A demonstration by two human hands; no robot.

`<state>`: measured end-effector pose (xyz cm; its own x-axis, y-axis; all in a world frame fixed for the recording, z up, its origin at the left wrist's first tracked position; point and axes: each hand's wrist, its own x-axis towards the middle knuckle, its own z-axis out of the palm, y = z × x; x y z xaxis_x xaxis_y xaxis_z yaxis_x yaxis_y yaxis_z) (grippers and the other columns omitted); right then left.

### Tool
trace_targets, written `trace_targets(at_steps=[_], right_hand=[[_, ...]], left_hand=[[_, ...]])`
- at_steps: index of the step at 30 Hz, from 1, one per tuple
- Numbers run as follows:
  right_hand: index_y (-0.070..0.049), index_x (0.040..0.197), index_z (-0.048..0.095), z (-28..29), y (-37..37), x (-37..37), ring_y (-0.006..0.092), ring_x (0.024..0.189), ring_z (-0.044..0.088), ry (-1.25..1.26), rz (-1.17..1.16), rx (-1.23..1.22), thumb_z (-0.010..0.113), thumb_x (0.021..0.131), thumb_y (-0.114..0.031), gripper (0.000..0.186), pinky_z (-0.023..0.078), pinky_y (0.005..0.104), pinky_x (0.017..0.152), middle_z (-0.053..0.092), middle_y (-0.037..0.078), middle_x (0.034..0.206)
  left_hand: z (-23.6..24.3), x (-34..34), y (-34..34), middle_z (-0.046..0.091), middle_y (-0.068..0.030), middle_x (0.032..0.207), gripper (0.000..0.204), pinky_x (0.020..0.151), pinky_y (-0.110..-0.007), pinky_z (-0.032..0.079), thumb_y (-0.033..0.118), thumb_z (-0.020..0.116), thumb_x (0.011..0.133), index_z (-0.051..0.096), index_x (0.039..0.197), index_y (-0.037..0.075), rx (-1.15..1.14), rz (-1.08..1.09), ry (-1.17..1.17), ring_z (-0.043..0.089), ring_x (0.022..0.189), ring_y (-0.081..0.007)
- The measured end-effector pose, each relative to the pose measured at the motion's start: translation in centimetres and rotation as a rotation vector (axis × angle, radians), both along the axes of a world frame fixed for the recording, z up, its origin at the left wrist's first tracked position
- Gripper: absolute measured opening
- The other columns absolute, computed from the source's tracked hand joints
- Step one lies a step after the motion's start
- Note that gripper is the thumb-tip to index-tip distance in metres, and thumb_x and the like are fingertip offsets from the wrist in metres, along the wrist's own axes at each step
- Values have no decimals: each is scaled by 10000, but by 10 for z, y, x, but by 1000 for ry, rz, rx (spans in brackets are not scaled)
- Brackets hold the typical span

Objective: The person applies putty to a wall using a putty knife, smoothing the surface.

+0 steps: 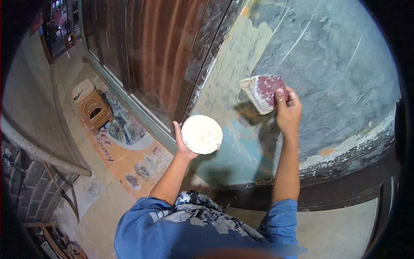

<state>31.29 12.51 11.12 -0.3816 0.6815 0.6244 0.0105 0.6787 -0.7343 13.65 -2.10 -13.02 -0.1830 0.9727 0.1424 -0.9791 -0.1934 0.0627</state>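
Observation:
My left hand (185, 152) is wrapped round a small round tub (202, 153), held level in front of the wall. Off-white paste (202, 134) fills it, with a slightly lumpy surface. Pinched between thumb and fingers of my right hand (290, 113) is a flat maroon putty spreader (271, 88). Pale paste is caked along its left edge and smeared over its face. The spreader is close to the blue-grey wall (319, 86); whether it touches cannot be told. Cream paste (235, 56) coats a strip of wall beside the door frame.
A brown wooden door (159, 47) adjoins the wall on the left. Stacked tan plastic stools (92, 105) stand on an orange printed sheet (125, 159) on the floor. Dark skirting (327, 192) runs along the wall's foot. A brick surface (34, 185) is at far left.

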Motion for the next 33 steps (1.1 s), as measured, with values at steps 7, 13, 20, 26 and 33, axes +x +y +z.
trace_targets(at_steps=[7,13,20,26,33], right_hand=[[3,1062,670,136,21,-37,118,788,632,-200,-199,567,663,978,-178,200,505,285,725,691,63,845],[-79,1131,683,189,42,-67,293,899,699,-396,-433,804,635,974,-333,302,401,404,906,745,122,963],[-136,1136,690,207,46,-102,336,953,694,-475,-538,925,626,962,-348,282,359,477,885,747,129,1001],[-117,1134,689,194,41,-136,352,948,689,-525,-616,934,605,970,-328,281,325,522,886,744,145,984],[-126,1117,685,197,30,-141,346,909,687,-455,-669,977,609,968,-316,253,320,509,855,738,144,943]], left_hand=[[23,-22,0,466,-207,1484,1024,877,-842,398,910,310,821,429,1487,141,-6,87,40,515,1253,-524],[20,-40,1,496,-208,1457,1032,915,-804,420,897,317,834,434,1478,98,-66,112,-67,533,1250,-495],[22,-62,-16,518,-205,1430,1029,869,-814,436,905,306,828,460,1453,102,-20,176,47,537,1237,-505],[19,-79,-26,477,-216,1469,994,847,-832,434,882,301,852,443,1470,116,-46,200,10,530,1234,-514],[10,-90,-30,485,-219,1453,996,838,-830,442,880,297,853,437,1469,109,-72,210,-3,533,1221,-527]])
